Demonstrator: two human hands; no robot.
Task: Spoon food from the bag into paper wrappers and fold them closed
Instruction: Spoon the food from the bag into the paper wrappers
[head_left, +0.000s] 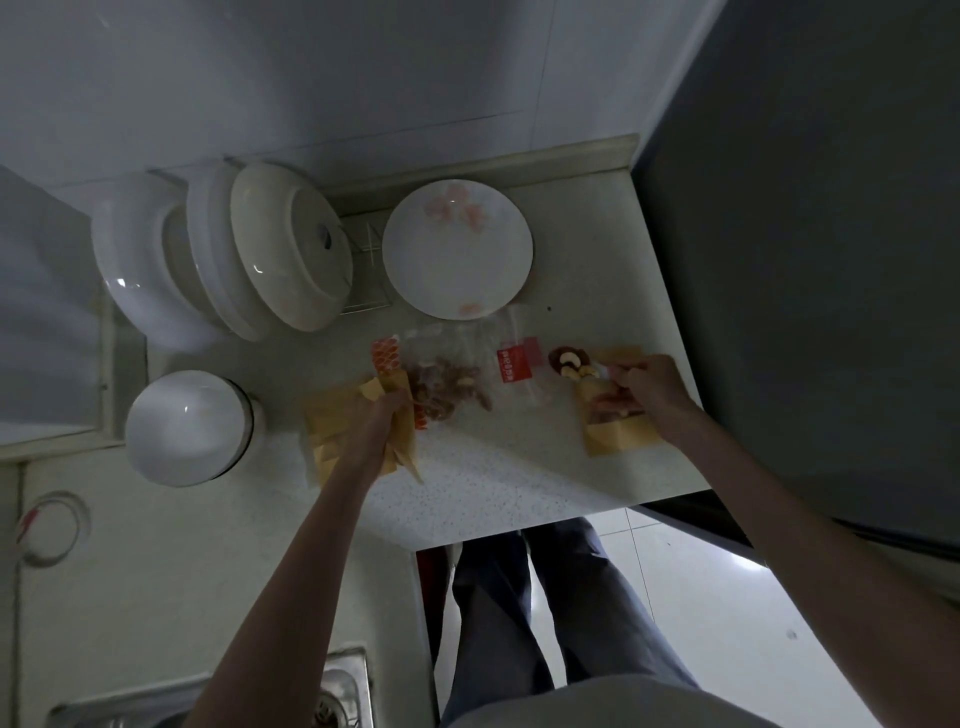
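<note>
The right hand (652, 387) holds a spoon (587, 366), its fingers curled round the handle. The spoon is loaded with nuts and hangs just beyond the fingertips, above the far edge of an open paper wrapper (621, 421) that lies under this hand. The left hand (376, 423) grips a folded paper wrapper (400, 431), fingers closed around it. The clear bag (457, 374) of food lies between both hands, just beyond the left fingers. A white plate (457, 249) stands behind the bag.

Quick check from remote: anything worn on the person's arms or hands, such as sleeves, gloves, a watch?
Both forearms are bare as far as the view shows. No gloves, watch or rings are visible on the left hand or right hand; the dim light could hide small items.
</note>
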